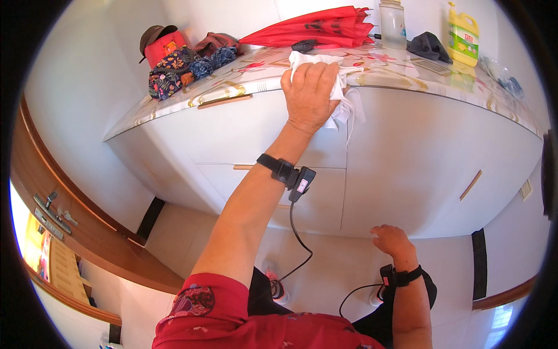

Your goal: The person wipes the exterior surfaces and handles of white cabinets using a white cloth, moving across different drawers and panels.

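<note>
My left hand (310,94) grips a bunched white cloth (344,94) at the front edge of the cabinet top. Part of the cloth rests on the patterned cover (375,79), and its lower end hangs over the drawer front. My right hand (392,241) is low at the right, in front of the cabinet, with nothing seen in it and its fingers loosely spread and bent. Behind the cloth lie a small black object (304,46) and a folded red umbrella (311,30). Both wrists wear black straps with a small cabled device.
A glass bottle (393,26), a dark grey cloth (429,47) and a yellow pump bottle (463,41) stand or lie at the back right. Patterned fabric items (168,76) and a cap (152,37) are at the left. A wooden door (87,227) with keys is at the lower left.
</note>
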### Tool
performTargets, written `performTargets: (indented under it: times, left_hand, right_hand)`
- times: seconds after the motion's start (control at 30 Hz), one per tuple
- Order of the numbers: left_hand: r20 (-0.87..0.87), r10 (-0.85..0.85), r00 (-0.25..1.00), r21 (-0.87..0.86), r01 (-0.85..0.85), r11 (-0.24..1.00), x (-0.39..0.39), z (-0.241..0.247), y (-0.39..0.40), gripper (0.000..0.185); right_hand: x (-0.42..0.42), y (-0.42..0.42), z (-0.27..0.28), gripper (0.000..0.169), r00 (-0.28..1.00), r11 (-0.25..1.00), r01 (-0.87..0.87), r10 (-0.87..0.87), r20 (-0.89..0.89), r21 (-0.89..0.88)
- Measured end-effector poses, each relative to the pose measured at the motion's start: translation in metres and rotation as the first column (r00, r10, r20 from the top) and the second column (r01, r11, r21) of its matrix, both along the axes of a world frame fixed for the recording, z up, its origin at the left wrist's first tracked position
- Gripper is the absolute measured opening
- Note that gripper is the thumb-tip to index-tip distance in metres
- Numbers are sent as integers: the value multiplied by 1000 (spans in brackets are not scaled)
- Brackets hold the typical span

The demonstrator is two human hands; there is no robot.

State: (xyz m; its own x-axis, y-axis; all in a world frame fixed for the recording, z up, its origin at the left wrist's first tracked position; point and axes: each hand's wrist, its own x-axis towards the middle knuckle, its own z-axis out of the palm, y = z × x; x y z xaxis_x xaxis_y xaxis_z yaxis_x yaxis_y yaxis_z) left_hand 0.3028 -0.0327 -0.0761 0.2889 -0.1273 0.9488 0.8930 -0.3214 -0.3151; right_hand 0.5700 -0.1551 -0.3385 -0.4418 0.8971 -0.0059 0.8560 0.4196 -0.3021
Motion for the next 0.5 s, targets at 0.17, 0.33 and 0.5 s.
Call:
performTargets:
  times: [0.17, 0.33, 0.5]
  left_hand:
    - [-2, -7, 1000, 29, 7, 1000, 1, -1, 3, 53]
    - [-13, 6, 1000, 5, -6, 1000, 1, -1, -1, 47]
    - [-56, -47, 997, -118, 40, 992, -3, 2, -14, 51]
  right_hand:
    - [-4, -1, 13, 28, 997, 998, 7, -3, 78, -63]
    - [3, -3, 8, 28, 999, 999, 11, -9, 37, -32]
    - [-1, -4, 11, 28, 997, 1000, 4, -3, 71, -18]
